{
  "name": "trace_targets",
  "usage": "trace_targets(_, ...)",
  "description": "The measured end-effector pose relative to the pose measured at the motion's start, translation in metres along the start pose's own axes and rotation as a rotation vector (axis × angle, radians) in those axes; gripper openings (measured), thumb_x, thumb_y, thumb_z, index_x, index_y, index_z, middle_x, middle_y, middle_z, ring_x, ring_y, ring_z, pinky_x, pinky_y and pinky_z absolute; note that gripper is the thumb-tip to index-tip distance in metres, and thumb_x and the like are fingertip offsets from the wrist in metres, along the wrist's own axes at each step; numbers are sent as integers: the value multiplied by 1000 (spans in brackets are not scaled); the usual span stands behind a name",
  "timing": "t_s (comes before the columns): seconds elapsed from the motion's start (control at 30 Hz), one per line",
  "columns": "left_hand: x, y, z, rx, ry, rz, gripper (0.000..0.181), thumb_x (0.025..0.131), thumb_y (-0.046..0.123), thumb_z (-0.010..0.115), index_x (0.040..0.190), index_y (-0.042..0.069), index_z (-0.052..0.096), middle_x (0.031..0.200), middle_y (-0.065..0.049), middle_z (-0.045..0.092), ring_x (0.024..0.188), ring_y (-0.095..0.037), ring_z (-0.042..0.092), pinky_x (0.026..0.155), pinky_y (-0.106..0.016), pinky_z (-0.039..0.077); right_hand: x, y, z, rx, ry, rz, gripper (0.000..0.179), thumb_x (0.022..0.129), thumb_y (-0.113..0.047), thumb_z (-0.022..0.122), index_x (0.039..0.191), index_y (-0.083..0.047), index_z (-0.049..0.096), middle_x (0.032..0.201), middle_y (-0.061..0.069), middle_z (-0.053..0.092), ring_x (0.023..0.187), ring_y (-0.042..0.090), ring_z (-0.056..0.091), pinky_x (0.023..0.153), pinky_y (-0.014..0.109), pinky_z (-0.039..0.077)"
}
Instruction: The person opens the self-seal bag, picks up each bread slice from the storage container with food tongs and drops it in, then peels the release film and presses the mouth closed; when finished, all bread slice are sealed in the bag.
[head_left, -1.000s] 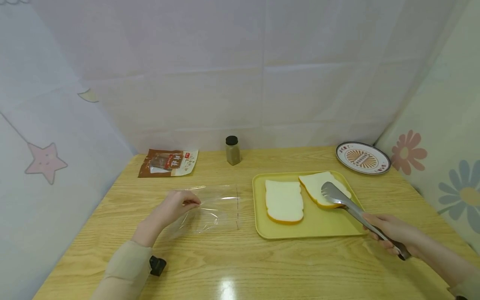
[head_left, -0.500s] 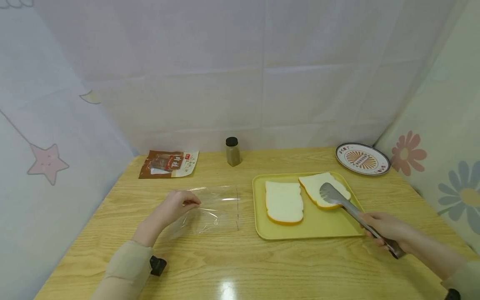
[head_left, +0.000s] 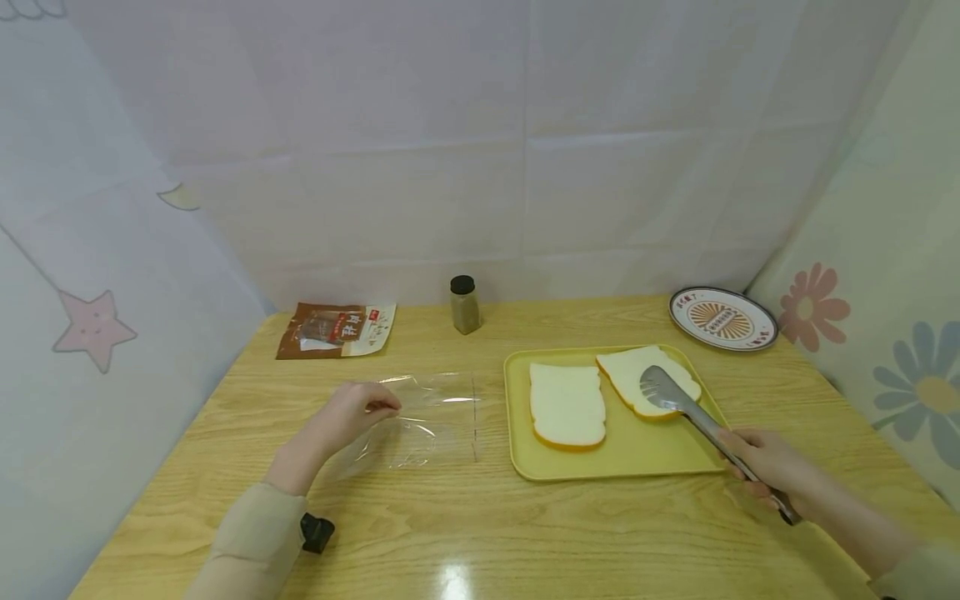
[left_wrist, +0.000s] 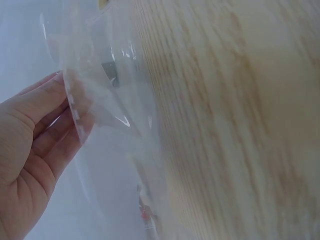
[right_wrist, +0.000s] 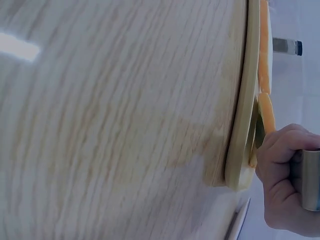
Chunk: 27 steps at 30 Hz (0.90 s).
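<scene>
My left hand (head_left: pixel 347 421) pinches the edge of a clear plastic bag (head_left: pixel 442 437) between thumb and fingertips. In the left wrist view the bag's raised edge (left_wrist: pixel 75 107) runs past the fingertips, lifted off the wood. Metal tongs (head_left: pixel 702 421) are gripped around the handle by my right hand (head_left: pixel 772 468). One tong head lies over the top of the right bread slice (head_left: pixel 632 371), which sits tilted on a yellow tray (head_left: pixel 637 458); the lower jaw is mostly hidden. Beside it lies a second bread slice (head_left: pixel 567 404).
Behind the bag lies a brown and white food packet (head_left: pixel 335 329). A small jar (head_left: pixel 465 308) with a black lid stands at the back middle. At the back right is a patterned plate (head_left: pixel 723 318). Fabric walls enclose the wooden table (head_left: pixel 480 533) behind and at both sides.
My right hand has shifted slightly left with the tongs, and their handle has narrowed in view. The left hand, bag and bread slices have stayed nearly still.
</scene>
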<state>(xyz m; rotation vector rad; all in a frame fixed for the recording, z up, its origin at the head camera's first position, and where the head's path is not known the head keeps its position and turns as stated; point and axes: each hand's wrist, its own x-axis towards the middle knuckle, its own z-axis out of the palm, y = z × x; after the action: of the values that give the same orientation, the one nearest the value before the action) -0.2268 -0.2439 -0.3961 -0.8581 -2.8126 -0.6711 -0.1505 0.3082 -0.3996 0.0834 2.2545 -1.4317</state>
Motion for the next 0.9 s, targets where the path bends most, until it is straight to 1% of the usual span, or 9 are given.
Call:
trace_targets(0.2,1,0,1,-8,0,7,9,83,5,70,91,5,73,88,-3,72,77,-13,66,70,-26,57,-4,3,-6,35,-12,-33,50,102,-45,33,104,3,46,66,-4,47,42,1,37,36,18,39)
trace_targets(0.4,1,0,2,-7,0,2,9,82,6,70,90,5,74,87,-3,72,77,-13,67,70,-27,57,-6,0,-8,31,-9,-23,53,101,-47,34,110,3,48,66,-5,47,42,2,38,36,20,39)
trace_targets(0.57,1,0,2,0,2,-10,9,82,7,70,91,5,74,87,-2,72,78,-13,67,71,-28,57,-5,-6,-8,28,-7,-18,56,100,-47,36,117,5,47,67,-4,48,41,2,38,36,20,40)
trace_targets(0.73,0,0,2,-9,10,5,9,82,6,70,90,5,74,87,-3,73,77,-13,67,70,-27,57,-5,-13,-10,23,-24,-50,53,101,-46,35,115,3,48,66,-5,47,41,2,37,35,20,40)
trace_targets(0.9,-1,0,2,-24,15,11,9,82,5,70,90,5,74,87,-4,73,77,-15,67,70,-26,57,-2,-23,-7,0,-36,-68,53,100,-46,37,116,3,49,65,-4,48,41,3,37,35,22,40)
